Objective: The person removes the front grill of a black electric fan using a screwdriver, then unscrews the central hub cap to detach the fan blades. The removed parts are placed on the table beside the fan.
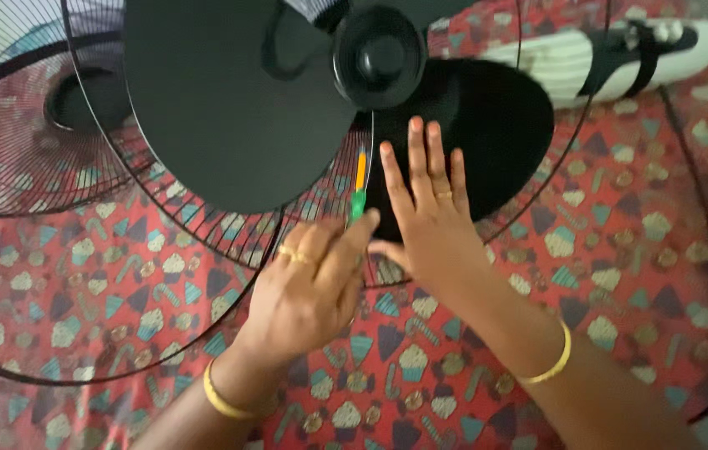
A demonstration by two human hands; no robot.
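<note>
My left hand (pixel 308 287) grips a screwdriver (pixel 359 190) with a green and orange handle, its thin shaft pointing up toward the black hub (pixel 380 52) of a fan. My right hand (pixel 426 208) lies flat with fingers spread on a black fan blade (pixel 504 117), just right of the screwdriver. A second, larger black blade (pixel 229 100) spreads out to the left of the hub. Both blades sit over a round wire fan guard (pixel 204 225). Both wrists wear yellow bangles, and rings show on both hands.
Everything rests on a red cloth (pixel 637 250) printed with cupcakes and candy canes. Another wire guard with a dark centre (pixel 70 104) lies at the upper left. A white and black fan body (pixel 612 54) lies at the upper right. A black cord (pixel 704 208) runs down the right side.
</note>
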